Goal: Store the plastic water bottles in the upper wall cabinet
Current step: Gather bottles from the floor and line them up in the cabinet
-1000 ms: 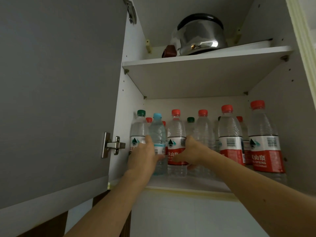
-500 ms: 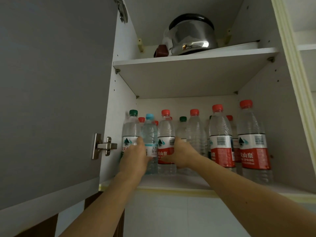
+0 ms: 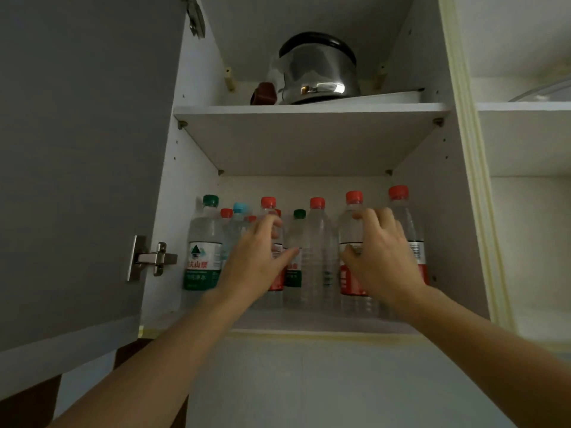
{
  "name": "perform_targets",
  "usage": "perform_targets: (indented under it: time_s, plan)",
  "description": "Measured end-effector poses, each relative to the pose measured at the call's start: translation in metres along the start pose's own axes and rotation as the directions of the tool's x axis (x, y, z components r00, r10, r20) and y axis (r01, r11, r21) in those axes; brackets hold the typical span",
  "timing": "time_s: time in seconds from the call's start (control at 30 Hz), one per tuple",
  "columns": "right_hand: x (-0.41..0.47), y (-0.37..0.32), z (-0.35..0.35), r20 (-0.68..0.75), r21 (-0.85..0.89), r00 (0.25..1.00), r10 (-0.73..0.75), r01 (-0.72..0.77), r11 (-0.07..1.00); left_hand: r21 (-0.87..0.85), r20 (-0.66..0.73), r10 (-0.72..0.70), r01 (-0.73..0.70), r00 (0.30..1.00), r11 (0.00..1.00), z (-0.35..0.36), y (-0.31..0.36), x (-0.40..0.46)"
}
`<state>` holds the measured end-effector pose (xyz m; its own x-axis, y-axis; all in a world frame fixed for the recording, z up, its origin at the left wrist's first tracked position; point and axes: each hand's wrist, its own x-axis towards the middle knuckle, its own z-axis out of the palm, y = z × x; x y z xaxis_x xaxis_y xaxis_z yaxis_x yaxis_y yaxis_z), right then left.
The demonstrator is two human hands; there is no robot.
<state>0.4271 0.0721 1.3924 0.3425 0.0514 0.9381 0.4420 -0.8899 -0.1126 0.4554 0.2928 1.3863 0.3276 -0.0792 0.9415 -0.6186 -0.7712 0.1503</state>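
Reaching up from below, both bare forearms were extended into the lower compartment of the upper wall cabinet (image 3: 197,168), whose grey door (image 3: 83,149) was swung open to the left on a metal hinge (image 3: 151,257). The left hand (image 3: 256,261) was held with its fingers loosely curved around the front of a red-capped bottle (image 3: 268,202), the thumb stretched out to the right; whether the bottle was truly gripped could not be told. The right hand (image 3: 381,251) was spread fairly wide, fingers fanned and lightly bent over the shoulder of a red-labelled bottle (image 3: 352,273), touching it rather than closing round it. Compared with half a second before, the left hand had been shifted rightward and off the blue-capped bottle (image 3: 240,208), which was left standing free, while the right hand had been moved well to the right, from the middle of the row to the bottles nearer the right wall, and raised higher on them. The water bottles were seen standing upright in close rows on the lower shelf (image 3: 309,322), clear plastic, most with red caps and red-and-white labels. At the far left a green-capped bottle (image 3: 202,242) with a green label was stood against the cabinet wall, and a smaller green-capped one (image 3: 299,214) was set further back between the hands. On the shelf above, a shiny steel pot (image 3: 318,72) with a dark lid was kept beside a small brown object (image 3: 264,93).
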Motion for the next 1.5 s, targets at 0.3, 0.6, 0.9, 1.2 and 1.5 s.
perform_targets:
  time_s: [0.3,0.6,0.9,1.2,1.5]
  plan:
    - [-0.031,0.018,0.003,0.004,-0.092,1.000,-0.028,0.028,0.995,-0.196,0.249,-0.201,0.253,0.947,0.947,0.062,0.040,0.025]
    - [-0.034,0.049,0.003,0.141,0.136,0.923,0.359,-0.377,0.916,-0.320,0.423,-0.282,0.433,0.861,0.843,0.085,0.027,0.024]
    - [-0.039,0.052,0.007,0.128,0.209,0.931,0.342,-0.362,0.908,-0.052,0.295,-0.260,0.287,0.920,0.957,0.074,0.026,0.012]
    - [-0.043,0.042,0.008,0.066,0.066,0.955,0.290,-0.294,0.953,0.465,0.112,-0.110,0.046,0.988,0.884,0.042,0.028,-0.003]
    - [-0.047,0.046,0.000,0.066,0.189,0.913,0.402,-0.407,0.894,0.389,0.208,-0.173,0.080,0.963,0.918,0.032,0.033,-0.009]
